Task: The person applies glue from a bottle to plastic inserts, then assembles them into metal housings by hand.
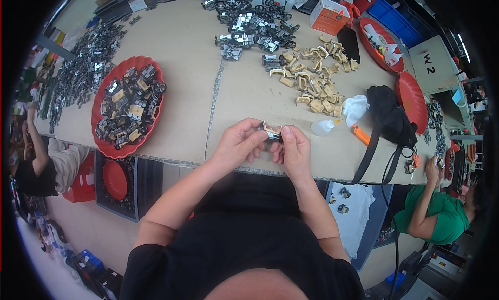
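The table (184,87) carries a loaded red tray (121,152) near ten o'clock, silver-black parts (243,23) at twelve and tan pieces (315,81) between one and two.

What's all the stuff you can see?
Held part: one, silver and tan, centre
Tabletop: one, beige, ahead
Curved pieces: many, tan, right
Wheeled parts: many, silver and black, far centre
Metal bits: many, silver, far left
Trays: at least four, red, both sides
Bottles: several, white, far centre, right
Bag: one, black, right
Box: one, orange and white, far right
Co-workers: at least two, dark and green tops, both sides
Left hand: one, bare, centre
Right hand: one, bare, centre
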The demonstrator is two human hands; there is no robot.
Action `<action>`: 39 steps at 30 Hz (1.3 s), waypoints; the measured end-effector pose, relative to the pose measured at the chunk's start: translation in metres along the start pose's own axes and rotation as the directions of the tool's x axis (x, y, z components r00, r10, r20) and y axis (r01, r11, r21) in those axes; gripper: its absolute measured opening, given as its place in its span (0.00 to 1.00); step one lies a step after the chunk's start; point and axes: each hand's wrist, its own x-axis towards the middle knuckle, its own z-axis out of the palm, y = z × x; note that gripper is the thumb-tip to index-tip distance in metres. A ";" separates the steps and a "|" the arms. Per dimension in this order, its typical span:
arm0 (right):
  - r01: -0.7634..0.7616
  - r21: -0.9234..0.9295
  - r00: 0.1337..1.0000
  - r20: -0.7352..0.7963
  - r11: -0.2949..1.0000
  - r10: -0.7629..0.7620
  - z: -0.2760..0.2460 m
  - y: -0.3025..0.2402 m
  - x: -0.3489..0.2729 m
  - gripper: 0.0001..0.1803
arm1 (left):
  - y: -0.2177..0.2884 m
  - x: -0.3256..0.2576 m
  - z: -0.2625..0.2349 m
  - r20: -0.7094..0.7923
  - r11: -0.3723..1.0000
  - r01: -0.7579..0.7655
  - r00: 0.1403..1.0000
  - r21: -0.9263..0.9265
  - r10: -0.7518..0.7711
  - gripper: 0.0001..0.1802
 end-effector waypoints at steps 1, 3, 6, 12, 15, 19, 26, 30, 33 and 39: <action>0.001 -0.001 1.000 0.000 1.000 -0.001 0.000 0.003 0.001 0.14 | -0.001 0.000 0.003 -0.007 0.999 -0.050 0.999 -0.014 0.050 0.11; 0.095 0.042 0.995 0.001 0.995 -0.095 0.001 0.009 0.004 0.10 | -0.001 0.000 0.005 -0.015 0.995 -0.101 0.995 -0.027 0.101 0.11; 0.088 0.064 0.994 0.059 0.994 -0.092 0.003 0.006 0.003 0.13 | -0.003 0.003 0.004 -0.026 0.991 -0.118 0.993 -0.058 0.116 0.13; 0.087 0.037 0.995 0.038 0.996 -0.088 0.007 0.003 0.003 0.16 | -0.001 0.003 0.005 -0.055 0.993 -0.102 0.994 -0.053 0.099 0.12; 0.091 0.015 0.995 0.038 0.996 -0.092 0.006 0.006 0.004 0.16 | -0.002 0.003 0.005 -0.024 0.986 -0.146 0.989 -0.080 0.144 0.13; 0.096 0.004 0.994 0.054 0.995 -0.096 0.004 0.010 0.003 0.16 | -0.001 0.002 0.004 -0.029 0.985 -0.154 0.988 -0.075 0.152 0.13; 0.147 -0.016 0.987 0.073 0.989 -0.146 0.005 0.011 0.004 0.16 | -0.004 0.002 0.004 -0.068 0.988 -0.151 0.987 -0.035 0.148 0.11; 0.168 -0.036 0.984 0.069 0.985 -0.166 0.005 0.013 0.002 0.16 | -0.006 0.002 0.006 -0.076 0.985 -0.172 0.982 -0.007 0.171 0.10; 0.153 -0.010 0.987 0.053 0.988 -0.152 0.007 0.011 0.002 0.15 | -0.010 0.002 0.007 -0.099 0.980 -0.201 0.975 0.015 0.201 0.09; 0.175 -0.048 0.985 -0.006 0.983 -0.175 0.009 0.014 0.002 0.13 | -0.010 0.001 0.007 -0.086 0.985 -0.167 0.982 0.047 0.170 0.09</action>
